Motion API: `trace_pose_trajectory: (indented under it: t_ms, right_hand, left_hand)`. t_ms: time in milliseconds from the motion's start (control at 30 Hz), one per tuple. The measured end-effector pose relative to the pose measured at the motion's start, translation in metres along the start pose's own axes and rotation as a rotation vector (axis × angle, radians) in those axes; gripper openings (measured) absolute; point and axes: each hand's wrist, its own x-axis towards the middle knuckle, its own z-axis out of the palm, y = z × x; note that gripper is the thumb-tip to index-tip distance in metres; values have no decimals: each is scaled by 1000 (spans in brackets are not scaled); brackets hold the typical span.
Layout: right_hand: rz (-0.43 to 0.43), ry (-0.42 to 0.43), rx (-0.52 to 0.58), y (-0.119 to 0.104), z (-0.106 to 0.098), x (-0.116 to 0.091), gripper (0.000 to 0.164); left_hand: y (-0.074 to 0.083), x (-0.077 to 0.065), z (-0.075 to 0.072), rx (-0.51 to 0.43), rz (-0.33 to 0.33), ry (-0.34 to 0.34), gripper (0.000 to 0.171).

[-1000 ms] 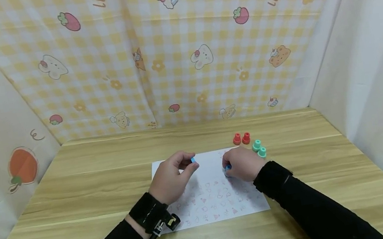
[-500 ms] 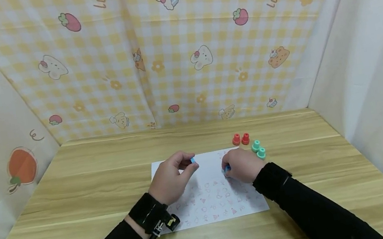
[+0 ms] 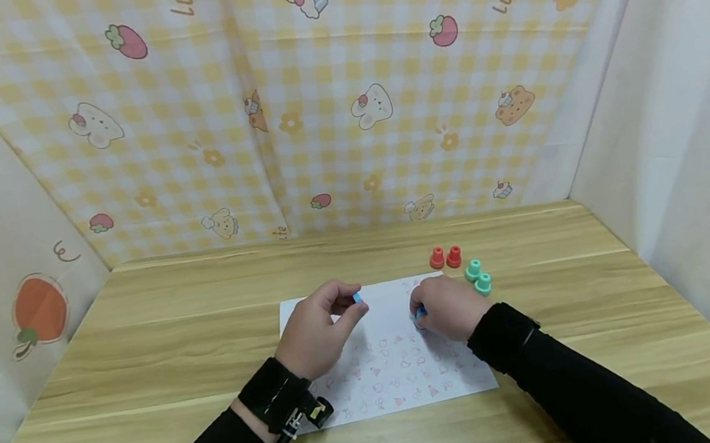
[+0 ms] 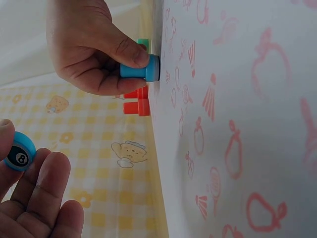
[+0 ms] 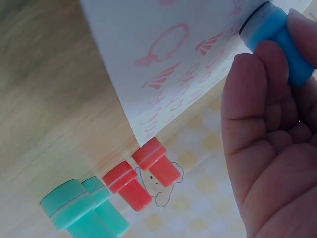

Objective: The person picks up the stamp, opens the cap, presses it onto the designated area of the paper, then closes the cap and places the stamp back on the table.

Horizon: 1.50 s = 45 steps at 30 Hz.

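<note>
My right hand (image 3: 450,305) pinches a blue toy stamp (image 4: 136,71) between thumb and fingers over the right part of a white paper sheet (image 3: 380,318). The stamp's dark-rimmed end faces the paper; whether it touches, I cannot tell. Pink prints of fruit, rackets and shuttlecocks cover much of the sheet. My left hand (image 3: 319,328), raised above the sheet's left part, holds a small round blue cap (image 4: 20,151) between thumb and fingertips. An 8-ball picture shows on the cap's face.
Beyond the sheet's far right corner, two red stamps (image 3: 446,257) and two green stamps (image 3: 478,277) stand on the wooden table (image 3: 166,305). A yellow checked cloth (image 3: 317,158) hangs behind the table. White cloth walls close both sides.
The head view has shifted very slightly. Both hands keep nearly the same place and grip, the right on the stamp and the left on the cap.
</note>
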Motion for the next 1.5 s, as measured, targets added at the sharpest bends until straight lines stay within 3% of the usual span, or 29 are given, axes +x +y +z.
trace_pose_trajectory:
  t_ms: [433,533,733,933,1300,1500]
  right_hand:
    - [-35,-2,46,5,-2,2,6]
    - [-44,47,127,13,-6,-1,5]
    - [-28,181,390,25,-19,-14,10]
    - [-10,244,514,25,-23,-19,15]
    - [-114,225,710,15,-22,-23,16]
    - [-157,198,763,7,-18,-25,15]
  left_hand:
    - [-2,1,-1,1,1,-3,22]
    - [-2,0,0,-10,-3,-12,22]
    - [-2,0,2,-7,9,-4,23]
    - [-3,1,3,-3,2,-12,23]
    - [3,-2,5,12,-44,-30,28]
    - [3,-2,7,30,-20,-60,27]
